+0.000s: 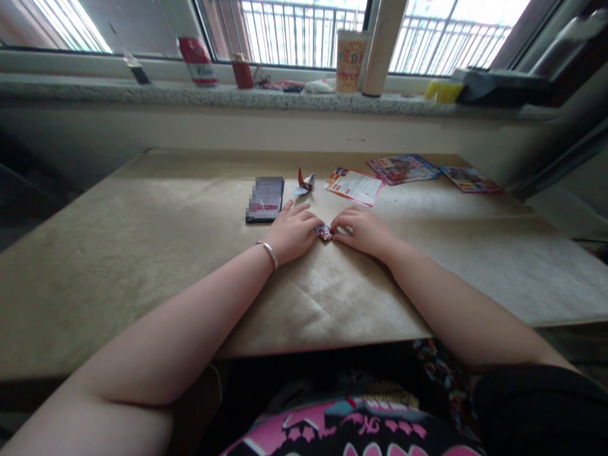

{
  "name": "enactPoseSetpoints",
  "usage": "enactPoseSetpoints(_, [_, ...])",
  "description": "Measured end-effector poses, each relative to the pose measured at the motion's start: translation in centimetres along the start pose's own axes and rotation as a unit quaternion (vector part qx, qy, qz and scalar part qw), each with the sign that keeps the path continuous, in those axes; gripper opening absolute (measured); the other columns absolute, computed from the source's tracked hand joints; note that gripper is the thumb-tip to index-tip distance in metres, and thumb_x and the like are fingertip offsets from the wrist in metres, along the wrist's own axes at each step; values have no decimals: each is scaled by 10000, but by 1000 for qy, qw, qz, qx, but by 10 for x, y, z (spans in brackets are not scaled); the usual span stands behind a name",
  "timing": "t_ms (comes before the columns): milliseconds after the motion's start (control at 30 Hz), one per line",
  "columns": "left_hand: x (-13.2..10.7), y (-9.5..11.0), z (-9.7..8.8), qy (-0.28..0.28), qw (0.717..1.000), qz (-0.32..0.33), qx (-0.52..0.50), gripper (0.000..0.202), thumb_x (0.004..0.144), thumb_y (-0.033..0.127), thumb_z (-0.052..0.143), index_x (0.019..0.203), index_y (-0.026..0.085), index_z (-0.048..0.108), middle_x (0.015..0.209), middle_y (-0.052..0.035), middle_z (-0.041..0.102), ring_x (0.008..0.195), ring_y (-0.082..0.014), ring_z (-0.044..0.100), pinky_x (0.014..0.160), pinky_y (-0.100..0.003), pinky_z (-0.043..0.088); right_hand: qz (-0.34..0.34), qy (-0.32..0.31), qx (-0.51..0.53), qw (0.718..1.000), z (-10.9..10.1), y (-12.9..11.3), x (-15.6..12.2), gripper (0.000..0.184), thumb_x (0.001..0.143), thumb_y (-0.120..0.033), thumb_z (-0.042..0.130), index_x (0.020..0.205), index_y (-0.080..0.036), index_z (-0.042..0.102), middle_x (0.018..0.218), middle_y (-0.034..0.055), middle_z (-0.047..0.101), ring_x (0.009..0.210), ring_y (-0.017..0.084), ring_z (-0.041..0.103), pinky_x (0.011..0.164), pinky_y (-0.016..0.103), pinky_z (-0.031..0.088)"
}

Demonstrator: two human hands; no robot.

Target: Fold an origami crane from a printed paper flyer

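Note:
A small piece of folded, printed paper (324, 232) lies on the table between my hands. My left hand (295, 233), with a silver bangle at its wrist, holds the paper's left side by thumb and forefinger while its other fingers stretch forward. From the right, my right hand (363, 231) pinches the paper's edge with curled fingers. Just beyond my left hand are a smartphone (266, 199) with its screen lit and a folded paper crane (306, 183). My fingers cover part of the small paper, so its exact shape is unclear.
Printed leaflets (356, 185) lie past my right hand, with more colourful leaflets (406, 170) and another stack (470, 179) further right. A tan cover lies over the table (142, 272). Along the windowsill stand a red can (197, 60), a red jar (242, 71) and a patterned cup (350, 61).

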State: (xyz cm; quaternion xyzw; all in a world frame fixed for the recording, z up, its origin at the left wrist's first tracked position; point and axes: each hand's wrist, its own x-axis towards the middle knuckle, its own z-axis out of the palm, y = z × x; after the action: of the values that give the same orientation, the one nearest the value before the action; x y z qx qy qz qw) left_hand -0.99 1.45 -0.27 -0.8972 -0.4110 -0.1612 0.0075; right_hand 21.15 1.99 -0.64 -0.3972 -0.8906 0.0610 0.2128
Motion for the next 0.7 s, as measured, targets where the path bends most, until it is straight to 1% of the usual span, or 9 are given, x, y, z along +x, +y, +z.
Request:
enactPoseSetpoints(67, [0, -1, -1, 7, 1000, 6, 8, 254, 869, 269, 528, 1054, 242, 700, 1139, -68, 690, 1278, -279, 504, 1181, -544, 210, 2, 2, -6, 1000, -1, 0, 0, 133, 862, -296, 621, 882, -232, 737, 946, 48, 727, 957, 217, 601, 880, 346, 444])
enactPoseSetpoints(167, [1, -1, -2, 5, 1000, 16, 12, 209, 870, 276, 538, 955, 225, 722, 1033, -64, 705, 1095, -253, 611, 1156, -521, 255, 3, 10, -15, 1000, -3, -2, 0, 139, 860, -265, 609, 864, -227, 743, 931, 49, 717, 933, 213, 597, 873, 341, 443])
enactPoseSetpoints(267, [3, -1, -2, -5, 1000, 17, 10, 223, 886, 290, 532, 913, 212, 738, 988, -61, 712, 958, -229, 643, 1093, -484, 338, 2, 13, -11, 1000, -5, -7, -1, 138, 847, -266, 616, 859, -229, 748, 928, 54, 704, 906, 208, 591, 852, 337, 444])
enactPoseSetpoints(367, [4, -1, -3, -20, 999, 22, 18, 228, 889, 280, 535, 908, 212, 751, 985, -65, 716, 909, -222, 640, 970, -415, 430, -8, 4, -2, 1000, -5, -13, -2, 158, 843, -337, 629, 853, -233, 747, 911, 54, 693, 893, 206, 584, 827, 332, 442])
enactPoseSetpoints(467, [4, 2, -4, -25, 999, 26, 34, 228, 890, 274, 538, 907, 191, 750, 975, -79, 712, 878, -227, 631, 873, -372, 463, 2, 2, -19, 1000, -4, -19, -2, 166, 834, -367, 640, 831, -230, 733, 883, 54, 687, 883, 211, 578, 795, 330, 434])
enactPoseSetpoints(567, [3, 3, -5, -14, 998, 38, 55, 223, 893, 270, 535, 922, 164, 729, 983, -99, 699, 885, -238, 620, 845, -368, 465, 13, 7, -36, 999, -2, -21, -1, 153, 828, -354, 641, 818, -223, 720, 874, 54, 689, 870, 212, 576, 777, 327, 428])
enactPoseSetpoints(700, [2, 1, -3, 1, 997, 51, 51, 208, 896, 300, 554, 923, 171, 716, 957, -92, 691, 895, -235, 616, 840, -365, 458, 9, 3, -46, 999, -2, -21, 0, 113, 806, -297, 651, 785, -205, 713, 837, 57, 701, 873, 216, 583, 784, 324, 429])
